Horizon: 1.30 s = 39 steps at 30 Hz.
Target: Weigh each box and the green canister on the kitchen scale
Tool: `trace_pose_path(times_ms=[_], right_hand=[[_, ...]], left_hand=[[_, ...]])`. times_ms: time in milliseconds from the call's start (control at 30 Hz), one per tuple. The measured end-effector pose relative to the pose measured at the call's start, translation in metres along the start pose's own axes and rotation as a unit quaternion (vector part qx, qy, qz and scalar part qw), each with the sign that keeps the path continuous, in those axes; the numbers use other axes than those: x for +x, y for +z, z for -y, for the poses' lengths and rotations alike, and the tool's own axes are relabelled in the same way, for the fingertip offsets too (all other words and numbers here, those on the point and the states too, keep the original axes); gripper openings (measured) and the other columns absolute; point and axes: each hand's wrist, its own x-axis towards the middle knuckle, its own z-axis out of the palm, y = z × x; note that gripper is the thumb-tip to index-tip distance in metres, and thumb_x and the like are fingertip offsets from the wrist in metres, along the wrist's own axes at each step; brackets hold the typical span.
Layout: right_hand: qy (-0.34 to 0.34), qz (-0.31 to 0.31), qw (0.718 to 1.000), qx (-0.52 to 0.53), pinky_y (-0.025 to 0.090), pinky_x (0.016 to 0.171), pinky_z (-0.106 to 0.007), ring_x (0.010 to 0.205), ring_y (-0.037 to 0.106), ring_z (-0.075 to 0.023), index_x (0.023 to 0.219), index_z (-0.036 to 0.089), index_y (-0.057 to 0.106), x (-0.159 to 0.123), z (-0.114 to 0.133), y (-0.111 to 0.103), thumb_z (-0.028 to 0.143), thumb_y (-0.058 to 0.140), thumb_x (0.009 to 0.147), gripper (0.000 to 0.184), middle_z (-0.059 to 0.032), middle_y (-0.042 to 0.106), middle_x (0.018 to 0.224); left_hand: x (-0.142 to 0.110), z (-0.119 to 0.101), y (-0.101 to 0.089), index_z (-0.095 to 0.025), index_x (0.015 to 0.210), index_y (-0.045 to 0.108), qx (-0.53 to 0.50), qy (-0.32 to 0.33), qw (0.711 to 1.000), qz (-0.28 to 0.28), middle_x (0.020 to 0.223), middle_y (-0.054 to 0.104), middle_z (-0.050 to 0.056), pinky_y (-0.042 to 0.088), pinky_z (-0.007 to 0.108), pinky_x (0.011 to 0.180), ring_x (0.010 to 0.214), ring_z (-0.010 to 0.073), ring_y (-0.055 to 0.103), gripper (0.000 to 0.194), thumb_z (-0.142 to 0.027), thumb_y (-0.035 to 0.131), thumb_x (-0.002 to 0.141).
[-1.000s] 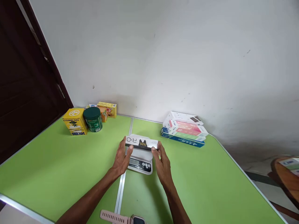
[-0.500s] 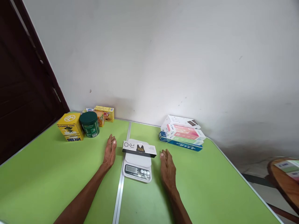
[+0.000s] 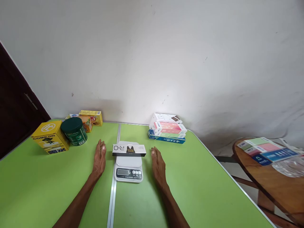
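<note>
A white kitchen scale point(image 3: 129, 162) with a dark display panel sits on the green table, across the metal seam. Lying crosswise on its platform is a long black-and-white toothpaste box point(image 3: 129, 149) lettered "Bamboo Charcoal". To the left of the box, apart from it, my left hand point(image 3: 99, 159) is held edge-down with its fingers stretched out. My right hand point(image 3: 158, 165) is in a similar pose on the other side, also not touching the box or scale. Both hands hold nothing.
At the back left stand a yellow box point(image 3: 50, 136), a green lidded canister point(image 3: 74, 131) and smaller yellow cartons point(image 3: 91, 117). Stacked long boxes point(image 3: 167, 128) lie at the back right. A wooden side table point(image 3: 258, 177) on the right carries flat cartons point(image 3: 267, 150) and clear plastic.
My view has turned to the right, so the table things appear further left and more of the wooden side table shows. Both hands stay beside the box, still open.
</note>
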Motion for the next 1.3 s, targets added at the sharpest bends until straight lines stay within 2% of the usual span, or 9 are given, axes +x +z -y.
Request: trace_pose_path(times_ms=[100,267,433,567,667,767,933,1067,1300], right_hand=[[-0.014,0.026,0.999,0.024,0.039,0.123,-0.051,0.147,0.051,-0.0320,0.151,0.018,0.056,-0.010,0.002,0.006,0.065,0.047,0.101,0.070,-0.0161,0.055,0.156],[-0.042,0.070,0.995,0.053,0.033,0.127,-0.053,0.151,0.044,-0.0314,0.158,0.021,0.048,-0.035,0.008,0.033,0.065,0.050,0.100,0.072,-0.0132,0.049,0.162],[-0.031,0.053,0.995,0.073,0.030,0.128,-0.052,0.155,0.038,-0.0310,0.160,0.024,0.044,-0.039,0.017,0.036,0.066,0.053,0.098,0.075,-0.0112,0.046,0.164],[-0.063,-0.014,0.996,0.060,0.033,0.125,-0.052,0.152,0.043,-0.0322,0.160,0.023,0.043,-0.005,0.038,0.002,0.067,0.051,0.098,0.077,-0.0131,0.049,0.162],[-0.109,-0.079,0.991,0.023,0.032,0.125,-0.051,0.151,0.044,-0.0318,0.159,0.020,0.043,0.041,0.060,-0.036,0.069,0.046,0.098,0.078,-0.0150,0.048,0.162],[-0.142,-0.117,0.983,-0.026,0.034,0.121,-0.052,0.146,0.047,-0.0330,0.155,0.019,0.049,0.089,0.074,-0.072,0.071,0.042,0.098,0.077,-0.0165,0.051,0.159],[-0.123,-0.152,0.978,-0.070,0.039,0.114,-0.053,0.136,0.053,-0.0364,0.149,0.015,0.054,0.153,0.068,-0.110,0.077,0.038,0.093,0.085,-0.0219,0.059,0.149],[-0.093,-0.144,0.981,-0.086,0.039,0.112,-0.055,0.132,0.054,-0.0396,0.143,0.011,0.059,0.175,0.048,-0.111,0.083,0.035,0.088,0.094,-0.0251,0.063,0.142],[-0.058,-0.150,0.983,-0.089,0.030,0.120,-0.056,0.146,0.042,-0.0419,0.146,0.010,0.054,0.183,0.033,-0.104,0.088,0.038,0.082,0.102,-0.0252,0.052,0.154]], left_hand=[[-0.020,-0.014,0.005,-0.020,0.163,0.034,0.038,0.020,0.999,0.022,0.165,0.043,0.018,0.031,0.055,0.128,0.154,0.0330,0.040,0.085,-0.074,0.042,0.098],[-0.064,-0.030,0.022,-0.020,0.166,0.029,0.070,0.015,0.995,0.069,0.172,0.033,0.014,0.017,0.053,0.133,0.162,0.0310,0.025,0.083,-0.070,0.041,0.100],[-0.072,-0.049,0.035,-0.021,0.167,0.023,0.098,0.003,0.992,0.077,0.174,0.028,0.013,0.012,0.053,0.134,0.163,0.0304,0.019,0.086,-0.072,0.038,0.099],[-0.051,-0.083,0.067,-0.024,0.169,0.017,0.087,0.049,0.985,0.138,0.176,0.023,0.009,0.013,0.052,0.134,0.164,0.0300,0.017,0.088,-0.072,0.041,0.099],[-0.026,-0.112,0.113,-0.027,0.168,0.021,0.075,0.058,0.974,0.205,0.177,0.017,0.007,0.013,0.053,0.133,0.165,0.0313,0.011,0.086,-0.072,0.044,0.098],[-0.001,-0.135,0.166,-0.022,0.169,0.018,0.068,0.071,0.962,0.256,0.178,0.013,0.010,0.014,0.051,0.133,0.165,0.0323,0.007,0.093,-0.075,0.043,0.097],[0.025,-0.153,0.234,-0.012,0.169,0.008,0.093,0.104,0.944,0.298,0.178,0.008,0.016,0.009,0.046,0.134,0.165,0.0320,0.002,0.101,-0.078,0.033,0.096],[0.031,-0.144,0.256,-0.008,0.167,0.006,0.129,0.095,0.939,0.303,0.176,0.011,0.023,0.006,0.049,0.133,0.165,0.0344,0.004,0.102,-0.076,0.032,0.096],[0.037,-0.131,0.264,-0.010,0.167,0.010,0.130,0.122,0.937,0.300,0.175,0.017,0.024,0.013,0.054,0.132,0.163,0.0370,0.016,0.100,-0.074,0.040,0.095]])
